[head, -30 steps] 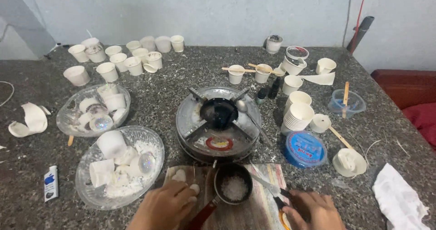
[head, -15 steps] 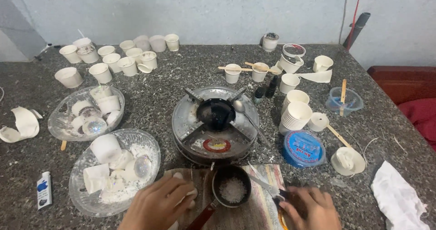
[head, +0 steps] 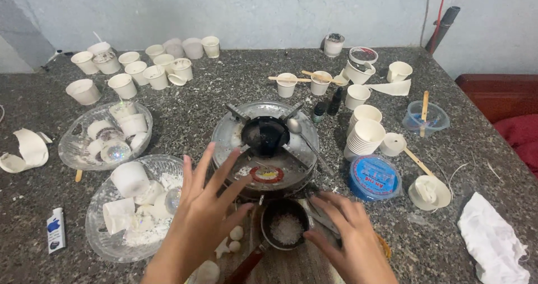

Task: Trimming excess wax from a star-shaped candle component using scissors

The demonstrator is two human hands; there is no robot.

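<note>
Two hands over granite counter (head: 224,88). Left hand (head: 204,205) raised, fingers spread wide, empty, hovering between glass bowl (head: 101,228) and gas stove (head: 266,149). Right hand (head: 350,233) open, fingertips at rim of small pan (head: 286,225), gripping nothing. Pan just in front of stove, white granules inside. Best lifted by the handle (head: 246,267), kept level, no spilling. Stove metal, round, scuffed. Paper cups (head: 364,135) stacked beside; smooth, white, thin-walled.
</note>
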